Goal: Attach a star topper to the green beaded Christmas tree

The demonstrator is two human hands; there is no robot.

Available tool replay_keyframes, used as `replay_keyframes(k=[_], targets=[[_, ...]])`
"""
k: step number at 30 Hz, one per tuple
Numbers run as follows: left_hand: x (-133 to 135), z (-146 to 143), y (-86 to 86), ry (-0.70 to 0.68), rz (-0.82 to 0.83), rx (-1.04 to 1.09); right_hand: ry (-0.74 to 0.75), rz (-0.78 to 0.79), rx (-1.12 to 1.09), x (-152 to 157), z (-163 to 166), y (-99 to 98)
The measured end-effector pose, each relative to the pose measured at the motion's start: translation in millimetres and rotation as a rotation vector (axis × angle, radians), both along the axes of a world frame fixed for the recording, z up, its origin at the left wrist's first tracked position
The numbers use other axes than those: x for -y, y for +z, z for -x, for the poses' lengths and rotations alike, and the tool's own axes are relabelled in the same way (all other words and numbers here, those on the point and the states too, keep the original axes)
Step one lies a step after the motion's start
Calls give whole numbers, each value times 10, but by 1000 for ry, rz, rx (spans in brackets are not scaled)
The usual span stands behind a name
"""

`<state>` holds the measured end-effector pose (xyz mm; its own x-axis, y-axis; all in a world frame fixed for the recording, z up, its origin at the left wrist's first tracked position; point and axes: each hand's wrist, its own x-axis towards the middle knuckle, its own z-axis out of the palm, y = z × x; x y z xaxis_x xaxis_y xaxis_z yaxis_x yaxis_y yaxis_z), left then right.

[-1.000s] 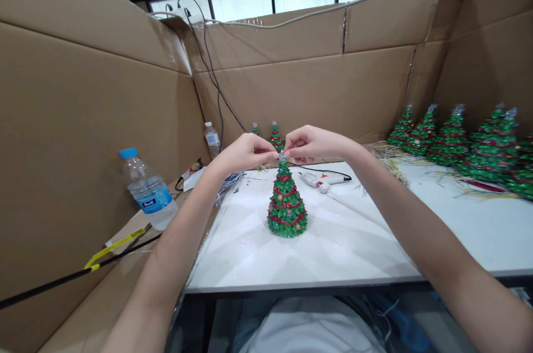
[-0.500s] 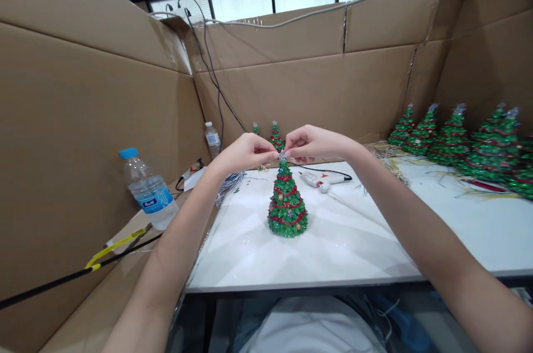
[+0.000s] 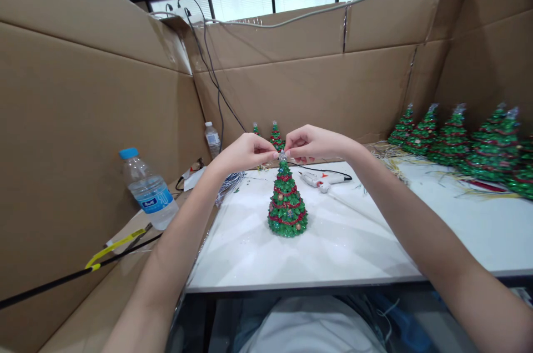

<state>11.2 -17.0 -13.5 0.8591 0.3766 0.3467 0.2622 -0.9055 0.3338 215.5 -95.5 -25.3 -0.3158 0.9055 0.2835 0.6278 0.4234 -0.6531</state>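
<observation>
A small green Christmas tree figurine with red garlands and tiny ornaments stands upright on the white table. At its tip is a clear star topper. My left hand pinches the star from the left side, fingers closed. From the right, my right hand pinches the same star between thumb and fingertips. Behind the tree, to the right, a white glue gun lies on the table with its black cord.
Several finished-looking trees line the right side among loose strands. Two more trees stand behind my hands. Left are a water bottle, a smaller bottle and a wire bundle. Cardboard walls enclose the table.
</observation>
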Motion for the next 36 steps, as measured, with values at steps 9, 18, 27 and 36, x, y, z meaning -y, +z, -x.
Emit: replay_keyframes(k=[9, 18, 27, 36], targets=[[7, -1, 0, 0, -6, 7, 1, -1, 9, -17, -10, -7], [-5, 2, -6, -2, 0, 5, 0, 6, 11, 1, 0, 2], [3, 0, 0, 5, -2, -3, 5, 3, -4, 9, 6, 5], [-8, 0, -5, 10, 3, -6, 5, -2, 5, 0, 3, -1]])
